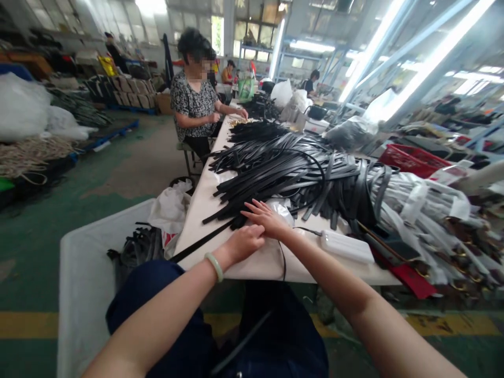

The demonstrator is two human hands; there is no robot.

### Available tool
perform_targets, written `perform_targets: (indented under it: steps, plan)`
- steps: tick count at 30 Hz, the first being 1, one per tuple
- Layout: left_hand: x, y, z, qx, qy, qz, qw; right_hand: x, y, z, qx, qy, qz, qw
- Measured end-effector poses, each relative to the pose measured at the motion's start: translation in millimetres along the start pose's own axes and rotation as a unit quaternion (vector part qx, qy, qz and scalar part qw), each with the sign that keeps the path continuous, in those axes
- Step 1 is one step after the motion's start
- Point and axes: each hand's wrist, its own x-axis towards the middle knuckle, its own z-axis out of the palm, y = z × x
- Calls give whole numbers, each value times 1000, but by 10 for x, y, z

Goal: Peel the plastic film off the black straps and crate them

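Note:
My left hand (pixel 244 244), with a pale green bangle (pixel 214 266) on its wrist, is closed at the near part of the white table (pixel 232 268). Its fingertips meet the side of my right hand; whatever they hold, if anything, is hidden. My right hand (pixel 264 217) lies with fingers stretched out at the near edge of a heap of black straps (pixel 271 168). One black strap (pixel 202 241) runs slantwise over the table's left edge, behind my left hand. Beside my right hand is a piece of clear plastic (pixel 281 209).
A white box with a cable (pixel 346 247) lies right of my right forearm. White-wrapped straps (pixel 425 205) pile up at the right, near a red basket (pixel 413 159). A white bin (pixel 84 262) holding black straps stands at my left. A co-worker (pixel 195 100) sits along the table's left side.

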Motion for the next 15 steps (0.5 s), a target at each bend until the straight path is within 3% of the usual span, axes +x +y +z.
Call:
perform_targets:
  steps: [3,7,11,15]
  plan:
    - [-65,27,-75,-21,-3,7,1000,104,37,93,-12,22,7,1000]
    - [-232,213,-330,-182,11,-39,982,72,43,146,-3,53,17,998]
    - [-557,466,-781,-376,28,-105,920,47,48,134,21,54,26,998]
    - [-1089,520,-1124,-509,60,-136,848,53,53,140,45,67,38,996]
